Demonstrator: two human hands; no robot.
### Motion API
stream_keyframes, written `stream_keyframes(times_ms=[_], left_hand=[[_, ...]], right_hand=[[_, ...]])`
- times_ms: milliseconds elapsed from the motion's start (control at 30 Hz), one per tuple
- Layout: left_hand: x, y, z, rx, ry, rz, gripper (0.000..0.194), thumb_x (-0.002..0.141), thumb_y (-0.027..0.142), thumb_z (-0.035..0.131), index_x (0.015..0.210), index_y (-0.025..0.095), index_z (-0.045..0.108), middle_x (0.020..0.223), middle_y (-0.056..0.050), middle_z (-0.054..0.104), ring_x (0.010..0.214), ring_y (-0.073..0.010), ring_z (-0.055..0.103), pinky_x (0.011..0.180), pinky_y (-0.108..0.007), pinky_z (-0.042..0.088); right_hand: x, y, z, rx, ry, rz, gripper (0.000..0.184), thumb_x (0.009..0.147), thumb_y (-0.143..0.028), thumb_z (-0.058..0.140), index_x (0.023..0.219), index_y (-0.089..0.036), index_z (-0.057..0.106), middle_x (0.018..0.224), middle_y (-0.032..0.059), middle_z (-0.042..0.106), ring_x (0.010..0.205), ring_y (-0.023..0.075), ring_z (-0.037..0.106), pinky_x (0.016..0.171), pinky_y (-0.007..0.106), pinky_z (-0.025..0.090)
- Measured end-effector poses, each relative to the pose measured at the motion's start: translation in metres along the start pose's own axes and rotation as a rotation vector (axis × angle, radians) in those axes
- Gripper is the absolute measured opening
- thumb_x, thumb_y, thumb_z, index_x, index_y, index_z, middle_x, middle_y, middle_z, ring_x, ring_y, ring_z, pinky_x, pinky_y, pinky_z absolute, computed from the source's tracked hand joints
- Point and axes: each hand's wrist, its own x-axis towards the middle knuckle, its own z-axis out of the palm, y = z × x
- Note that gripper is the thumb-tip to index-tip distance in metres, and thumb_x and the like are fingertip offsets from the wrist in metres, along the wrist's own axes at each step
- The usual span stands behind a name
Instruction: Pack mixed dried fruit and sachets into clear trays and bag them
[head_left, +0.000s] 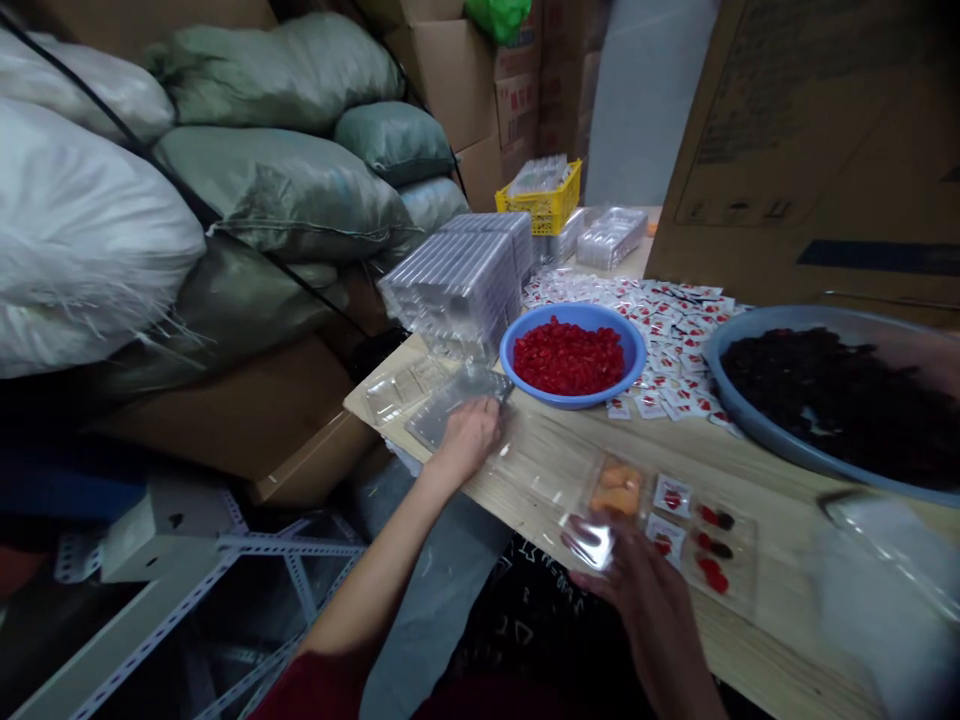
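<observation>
Head view: L hand is curling its fingers down, tips close tog., over the right end of a grey stack; can't tell if they're pinching any of it. R hand is keeping its fingers part-bent, a bit apart, at the near edge of a clear tray; shiny plastic is glinting by the tips, too blurred to tell if gripped. Tray is lying flat on table, holding orange pcs, then two sachets, then red bits w/ dark bits, L to R.

Left of grey stack, 2nd tray is lying flat. Behind, tall tray pile is standing next to blue bowl, which is holding a red heap. Loose packets are spreading behind bowl, toward big tub w/ dark heap. Yellow crate is sitting farther back; sacks are piling up off to L.
</observation>
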Motion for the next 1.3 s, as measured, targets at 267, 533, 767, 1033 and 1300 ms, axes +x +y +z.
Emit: stream_keyframes(times_ms=[267,533,767,1033,1300], left_hand=[[-0.038,-0.028,-0.022,0.027,-0.080,0.258,0.029,0.100,0.015,0.032,0.111,0.015,0.059,0.112,-0.012,0.064,0.105,-0.0247,0.058,0.094,-0.038,0.045],[-0.074,-0.091,-0.034,-0.177,-0.100,0.241,0.033,0.099,0.015,0.036,0.121,0.021,0.059,0.138,-0.014,0.059,0.120,-0.0257,0.057,0.102,-0.043,0.042],[-0.077,-0.107,-0.035,-0.330,-0.209,0.338,0.032,0.100,0.022,0.039,0.124,0.022,0.060,0.147,-0.012,0.054,0.134,-0.0251,0.052,0.111,-0.041,0.041],[-0.070,-0.115,-0.033,-0.431,-0.236,0.437,0.038,0.100,0.020,0.038,0.132,0.026,0.058,0.151,-0.009,0.052,0.142,-0.0228,0.045,0.116,-0.041,0.036],[-0.053,-0.131,-0.025,-0.342,-0.131,0.321,0.035,0.094,0.013,0.044,0.124,0.023,0.061,0.149,-0.010,0.053,0.147,-0.0286,0.037,0.117,-0.050,0.034]], right_hand=[[-0.034,-0.024,-0.064,0.016,0.211,-0.020,0.057,0.080,-0.058,0.073,0.122,-0.020,0.070,0.122,0.0166,0.071,0.116,0.0397,0.066,0.076,0.048,0.064],[-0.036,-0.022,-0.055,-0.008,0.187,-0.057,0.052,0.074,-0.058,0.077,0.110,-0.021,0.076,0.121,0.0179,0.071,0.113,0.0419,0.067,0.075,0.051,0.065],[-0.035,-0.020,-0.048,-0.055,0.156,-0.022,0.054,0.078,-0.061,0.073,0.114,-0.021,0.075,0.125,0.0175,0.069,0.116,0.0412,0.065,0.077,0.050,0.065],[-0.031,-0.022,-0.034,-0.108,0.193,-0.034,0.047,0.076,-0.061,0.074,0.106,-0.025,0.078,0.119,0.0154,0.072,0.112,0.0410,0.067,0.075,0.051,0.066],[-0.024,-0.020,-0.028,-0.104,0.147,-0.065,0.046,0.080,-0.056,0.073,0.113,-0.024,0.074,0.117,0.0151,0.073,0.111,0.0380,0.068,0.074,0.048,0.065]])
